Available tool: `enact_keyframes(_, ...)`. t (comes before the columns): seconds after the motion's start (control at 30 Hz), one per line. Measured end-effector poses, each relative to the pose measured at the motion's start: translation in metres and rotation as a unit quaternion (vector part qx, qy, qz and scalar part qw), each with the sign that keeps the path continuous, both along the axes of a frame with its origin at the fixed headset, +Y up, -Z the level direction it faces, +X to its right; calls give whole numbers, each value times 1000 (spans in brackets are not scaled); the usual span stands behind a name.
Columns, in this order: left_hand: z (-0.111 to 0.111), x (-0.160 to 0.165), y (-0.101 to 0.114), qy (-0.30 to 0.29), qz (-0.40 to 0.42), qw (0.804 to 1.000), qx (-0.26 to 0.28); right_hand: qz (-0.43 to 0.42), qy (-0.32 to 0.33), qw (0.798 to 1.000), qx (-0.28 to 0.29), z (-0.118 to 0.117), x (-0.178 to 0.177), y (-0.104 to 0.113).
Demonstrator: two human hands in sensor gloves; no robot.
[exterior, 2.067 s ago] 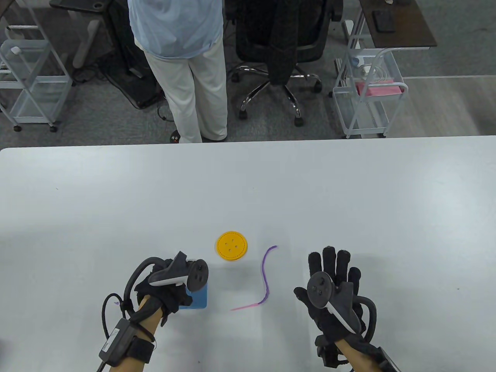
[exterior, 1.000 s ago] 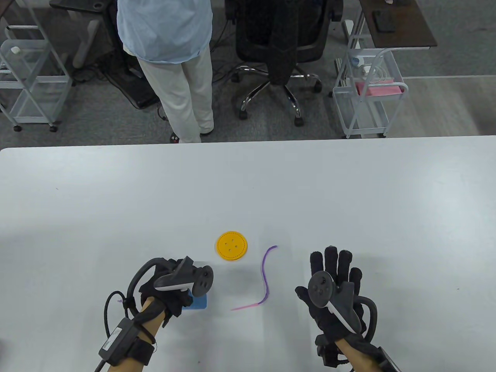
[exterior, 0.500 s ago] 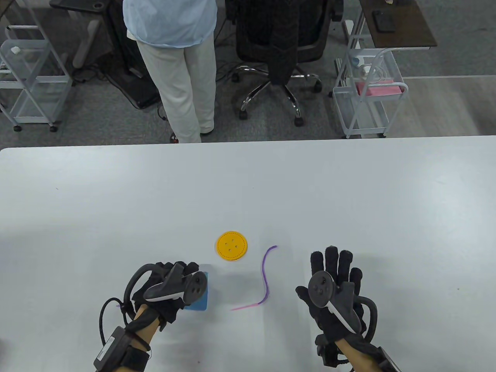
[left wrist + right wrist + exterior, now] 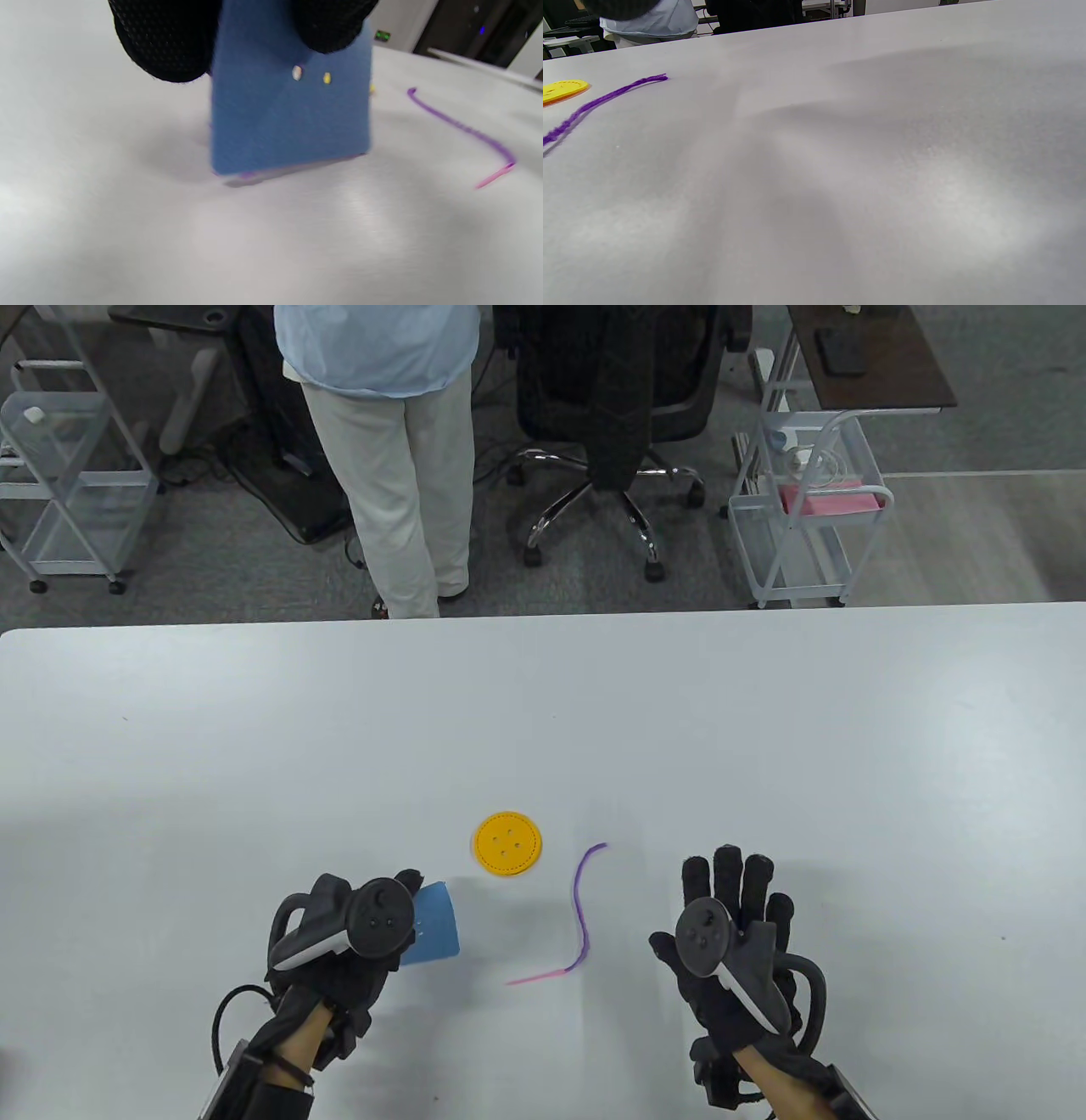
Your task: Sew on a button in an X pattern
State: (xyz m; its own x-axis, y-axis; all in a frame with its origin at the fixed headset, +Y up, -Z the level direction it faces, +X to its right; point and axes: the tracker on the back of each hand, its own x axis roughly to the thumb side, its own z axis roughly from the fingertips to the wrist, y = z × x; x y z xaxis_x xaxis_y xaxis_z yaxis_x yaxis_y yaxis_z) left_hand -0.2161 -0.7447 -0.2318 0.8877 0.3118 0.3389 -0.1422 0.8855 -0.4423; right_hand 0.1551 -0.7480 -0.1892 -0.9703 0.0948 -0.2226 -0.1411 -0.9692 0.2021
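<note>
A yellow round button [image 4: 507, 844] with four holes lies flat on the white table [image 4: 543, 712]. A purple thread [image 4: 582, 912] with a pink needle end [image 4: 530, 978] lies to its right; it also shows in the left wrist view [image 4: 462, 129] and the right wrist view [image 4: 598, 101]. My left hand [image 4: 365, 925] grips a blue felt square [image 4: 433, 933] by its top edge and holds it tilted, lower edge near the table. In the left wrist view the square [image 4: 288, 118] shows small holes below my fingertips [image 4: 165, 42]. My right hand [image 4: 734, 925] lies flat and open on the table, right of the thread.
A person in a light blue top [image 4: 382, 432] stands beyond the table's far edge. A black office chair [image 4: 611, 415] and white wire carts [image 4: 806, 517] stand behind it.
My left hand has turned over and lifted the blue felt square from flat on the table to a tilted hold. My right hand, the button and the thread have not moved.
</note>
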Motion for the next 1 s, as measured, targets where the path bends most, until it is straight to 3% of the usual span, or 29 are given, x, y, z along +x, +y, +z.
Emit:
enact_keyframes(0.27,2,-12,8,68,157,985,19,-2,0,1000,0,0,0,0)
enact_keyframes(0.37,6,-17,12,107,209,970,59,-4,0,1000,-1,0,0,0)
enact_keyframes(0.53,16,-28,19,199,319,914,151,-4,-3,1000,-5,0,1,-1)
enact_keyframes(0.7,28,-37,14,255,392,864,190,-4,-3,1000,-8,0,0,-1)
enact_keyframes(1.0,37,-53,13,269,407,850,197,-1,-7,1000,-23,-3,-1,-7)
